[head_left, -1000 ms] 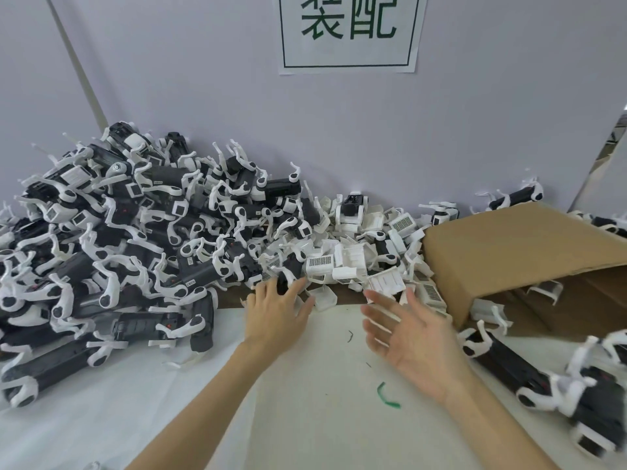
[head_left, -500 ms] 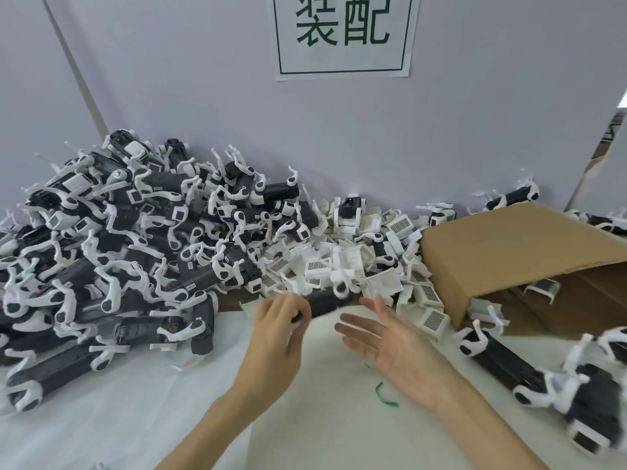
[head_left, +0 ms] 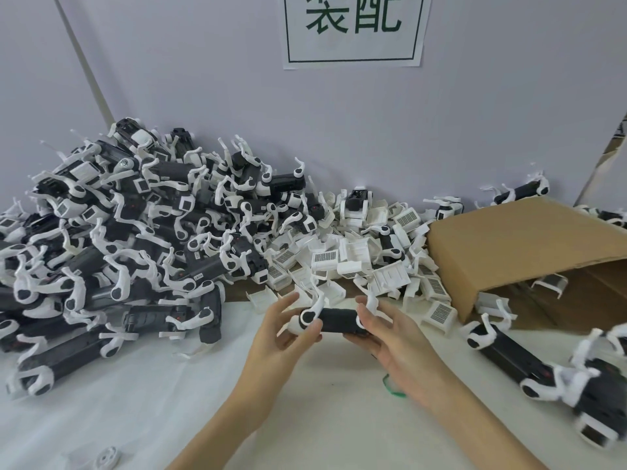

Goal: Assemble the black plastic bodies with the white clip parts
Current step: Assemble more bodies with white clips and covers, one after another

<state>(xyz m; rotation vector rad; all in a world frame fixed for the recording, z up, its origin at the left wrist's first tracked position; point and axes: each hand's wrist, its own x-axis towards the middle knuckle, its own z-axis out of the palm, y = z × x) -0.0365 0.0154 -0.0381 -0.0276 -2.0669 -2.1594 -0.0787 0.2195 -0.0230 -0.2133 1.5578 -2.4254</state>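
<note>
Left hand (head_left: pixel 283 337) and right hand (head_left: pixel 390 337) curled round a black body (head_left: pixel 337 319) at frame centre, one end gripped by each, white clips (head_left: pixel 314 308) attached, pile of bodies (head_left: pixel 112 239) at left, loose clips (head_left: pixel 353 262) behind, carton (head_left: pixel 515 245) at right

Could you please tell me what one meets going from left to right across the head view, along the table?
Pile of assembled black-and-white units → left hand → held black body → right hand → cardboard box.
</note>
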